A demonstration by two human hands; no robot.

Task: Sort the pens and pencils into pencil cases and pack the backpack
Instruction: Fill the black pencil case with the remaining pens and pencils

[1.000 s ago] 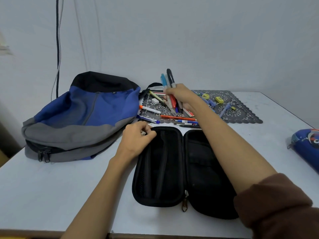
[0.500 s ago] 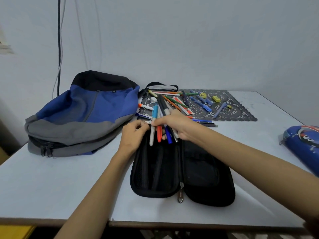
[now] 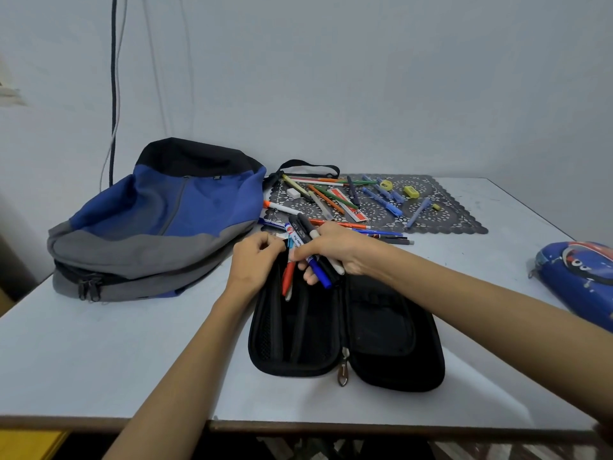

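At the left the backpack (image 3: pixel 159 220) lies flat on the surface (image 3: pixel 99 343), its zip closed as far as I can see, so packing is not yet begun. In front of it the surface has free room up to the near edge. The left hand (image 3: pixel 255 260) has its fingers curled at the far rim of the black pencil case (image 3: pixel 391 343); it seems to pinch this rim to steady it, though a pen tip lies very close there. Just beside it the right hand (image 3: pixel 335 250) grips a bundle of pens (image 3: pixel 310 257), which hangs over the left half of the open case, the red one pointing lowest into it. I judge that the step in hand is to load this bundle. The next move calls for lowering the pens along the length of that half and then releasing the fingers, so that no pen lies across the zip line. Behind the hands, more loose pens (image 3: pixel 331 197) wait on the lace mat (image 3: pixel 457 224). At the far right a blue pencil case (image 3: pixel 577 277) lies near the surface edge, well apart from the hands.
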